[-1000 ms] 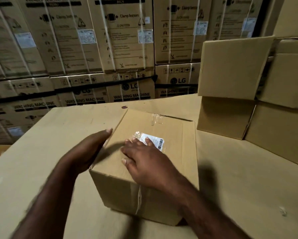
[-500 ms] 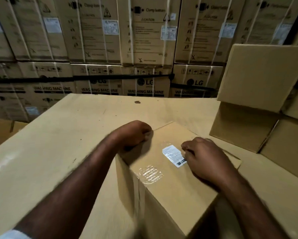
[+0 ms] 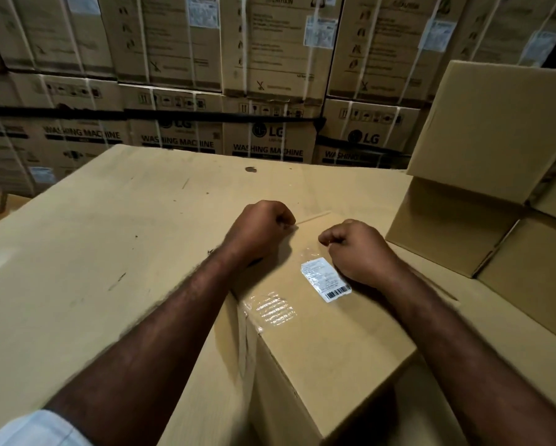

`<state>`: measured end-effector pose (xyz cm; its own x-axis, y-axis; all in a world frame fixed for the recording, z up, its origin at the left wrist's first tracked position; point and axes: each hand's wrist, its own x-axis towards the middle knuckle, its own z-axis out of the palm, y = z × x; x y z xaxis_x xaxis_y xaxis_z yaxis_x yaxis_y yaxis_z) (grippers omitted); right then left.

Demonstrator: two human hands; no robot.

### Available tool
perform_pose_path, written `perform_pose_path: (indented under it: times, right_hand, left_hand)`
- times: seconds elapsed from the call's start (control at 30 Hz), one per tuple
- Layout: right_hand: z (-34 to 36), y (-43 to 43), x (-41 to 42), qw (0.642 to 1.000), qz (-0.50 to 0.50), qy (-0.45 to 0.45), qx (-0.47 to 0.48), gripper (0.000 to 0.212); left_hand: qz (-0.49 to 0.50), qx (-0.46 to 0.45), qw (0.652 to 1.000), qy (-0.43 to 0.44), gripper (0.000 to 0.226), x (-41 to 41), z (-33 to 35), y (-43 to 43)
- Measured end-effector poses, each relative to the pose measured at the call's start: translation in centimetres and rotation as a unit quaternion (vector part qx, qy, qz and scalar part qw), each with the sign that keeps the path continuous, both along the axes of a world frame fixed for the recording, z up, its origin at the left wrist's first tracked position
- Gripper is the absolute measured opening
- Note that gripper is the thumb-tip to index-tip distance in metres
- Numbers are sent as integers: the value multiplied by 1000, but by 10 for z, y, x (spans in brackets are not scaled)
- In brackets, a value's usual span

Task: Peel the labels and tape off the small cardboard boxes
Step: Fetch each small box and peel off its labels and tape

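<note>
A small cardboard box stands on the wide cardboard surface, one corner pointing at me. Its top carries a white barcode label under clear film and a patch of clear tape that runs over the near-left edge and down the side. My left hand is curled over the box's far-left edge and grips it. My right hand rests on the top just right of the label, its fingers curled. Its thumb and fingertips pinch at the far end of the clear tape above the label.
Plain cardboard boxes are stacked at the right: an upper one, a lower one and another nearer me. A wall of large washing machine cartons fills the background. A small dark spot lies on the surface beyond the box.
The box has been turned so a corner faces me. My left hand went from its left side to the far edge, and my right hand moved from over the label to beside it.
</note>
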<state>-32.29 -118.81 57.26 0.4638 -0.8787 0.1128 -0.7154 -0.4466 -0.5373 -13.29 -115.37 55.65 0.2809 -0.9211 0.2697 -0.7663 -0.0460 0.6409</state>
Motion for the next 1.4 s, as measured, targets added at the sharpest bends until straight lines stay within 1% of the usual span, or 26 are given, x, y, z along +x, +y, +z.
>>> perform_pose_path:
  times: [0.03,0.1,0.2,0.3,0.43,0.53,0.63,0.73,0.87,0.97,1.03,1.1,1.23,1.4]
  right_hand:
    - [-7,2,1,999,-14,-14,-27,36]
    - [-15,4,1,998,-3,-35,-56,35]
    - [-16,5,0,997,24,-50,-60,32]
    - [-16,6,0,996,35,-66,-57,29]
    - [-17,4,0,995,36,-81,-46,21]
    - [-15,0,2,996,41,-69,-25,12]
    - [-12,-3,2,997,63,-41,-9,6]
    - [-10,-5,1,996,82,-34,-1,2]
    - [-12,-5,-1,995,92,-38,0,4]
    - [-15,-3,-3,995,82,-59,-5,2]
    - [-17,-3,-3,996,59,-70,-17,7]
    - [-18,-2,-1,997,48,-51,-38,12]
    - [-18,2,-3,995,76,-25,-66,20]
    - [-15,5,-3,992,89,-44,-73,23]
  left_hand:
    - [1,-1,1000,2,10,1,-1,-1]
    - [3,-1,1000,6,8,2,-1,-2]
    - [7,5,1000,16,6,2,0,-4]
    - [6,8,1000,13,8,0,0,-4]
    - [6,7,1000,13,8,0,0,-3]
    - [8,8,1000,17,6,0,0,-3]
    - [5,9,1000,18,10,0,0,-3]
    - [6,11,1000,18,10,0,0,-3]
    - [10,12,1000,22,8,0,1,-2]
    - [12,15,1000,25,9,-1,1,-1]
    - [15,14,1000,24,7,-2,1,-2]
    - [18,12,999,26,6,-2,2,-1]
    - [20,9,999,27,6,-2,1,0]
    - [17,8,999,28,8,-2,1,-1]
